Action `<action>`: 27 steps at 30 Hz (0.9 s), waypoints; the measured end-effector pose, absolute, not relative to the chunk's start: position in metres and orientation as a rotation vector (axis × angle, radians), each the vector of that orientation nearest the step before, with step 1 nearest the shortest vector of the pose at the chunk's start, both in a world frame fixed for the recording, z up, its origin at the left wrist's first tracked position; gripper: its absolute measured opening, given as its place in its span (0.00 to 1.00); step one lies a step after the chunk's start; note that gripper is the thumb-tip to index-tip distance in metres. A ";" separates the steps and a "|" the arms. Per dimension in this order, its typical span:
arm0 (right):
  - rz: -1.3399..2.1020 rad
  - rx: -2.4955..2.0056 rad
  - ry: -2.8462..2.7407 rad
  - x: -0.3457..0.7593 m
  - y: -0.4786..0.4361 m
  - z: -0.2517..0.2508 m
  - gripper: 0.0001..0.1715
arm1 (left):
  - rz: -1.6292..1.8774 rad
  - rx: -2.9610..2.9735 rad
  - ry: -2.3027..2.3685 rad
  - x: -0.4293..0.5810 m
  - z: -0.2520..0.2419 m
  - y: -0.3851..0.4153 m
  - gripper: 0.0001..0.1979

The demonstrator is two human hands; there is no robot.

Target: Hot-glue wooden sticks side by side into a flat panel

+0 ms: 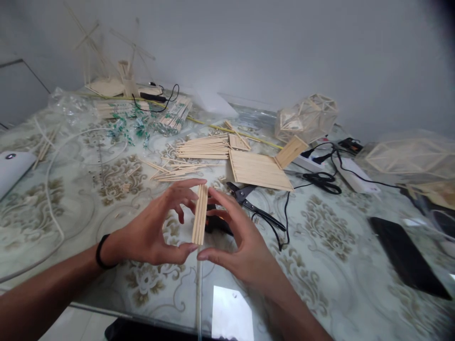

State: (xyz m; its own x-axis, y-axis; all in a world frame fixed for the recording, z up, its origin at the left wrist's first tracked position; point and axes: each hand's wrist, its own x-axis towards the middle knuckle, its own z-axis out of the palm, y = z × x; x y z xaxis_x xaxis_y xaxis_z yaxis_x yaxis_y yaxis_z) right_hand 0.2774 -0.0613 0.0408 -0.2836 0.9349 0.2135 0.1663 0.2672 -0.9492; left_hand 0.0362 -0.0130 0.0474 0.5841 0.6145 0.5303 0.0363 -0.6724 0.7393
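A small bundle of thin wooden sticks (pixel 200 214) stands upright above the table, pinched at its top and bottom ends between both hands. My left hand (pixel 156 227) grips it from the left with thumb below and forefinger on top; a black band circles that wrist. My right hand (pixel 237 233) mirrors this grip from the right. Beneath the hands lies a black tool (pixel 216 224), partly hidden.
Flat stick panels (pixel 259 169) and loose sticks (pixel 202 148) lie on the patterned glass table (pixel 320 255). Black pliers (pixel 254 204), scissors (pixel 323 182), cables, a power strip (pixel 350 174), stick-frame models (pixel 307 118), a dark phone (pixel 405 258) and a white cord (pixel 53 189) surround them.
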 end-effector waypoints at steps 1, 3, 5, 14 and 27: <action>1.106 -1.022 -1.661 0.278 -0.061 0.040 0.58 | 1.052 2.105 0.516 0.036 0.048 -0.014 0.42; 1.087 -1.013 -1.644 0.279 -0.061 0.040 0.59 | 1.032 2.077 0.531 0.035 0.048 -0.015 0.41; 1.064 -1.000 -1.627 0.279 -0.061 0.040 0.60 | 1.017 2.045 0.537 0.034 0.047 -0.017 0.41; 0.975 -0.979 -1.654 0.279 -0.064 0.038 0.71 | 0.989 1.919 0.490 0.033 0.049 -0.020 0.42; 0.918 -0.933 -1.721 0.278 -0.064 0.040 0.67 | 0.997 1.933 0.468 0.034 0.049 -0.018 0.47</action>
State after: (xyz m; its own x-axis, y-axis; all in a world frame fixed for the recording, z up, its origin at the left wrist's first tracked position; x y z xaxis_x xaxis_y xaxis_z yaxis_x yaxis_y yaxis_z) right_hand 0.2779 -0.0639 0.0400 -0.2679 0.8875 0.3750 0.1829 0.4290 -0.8846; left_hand 0.0336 -0.0179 0.0492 0.6057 0.6498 0.4591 -0.0617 -0.5370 0.8414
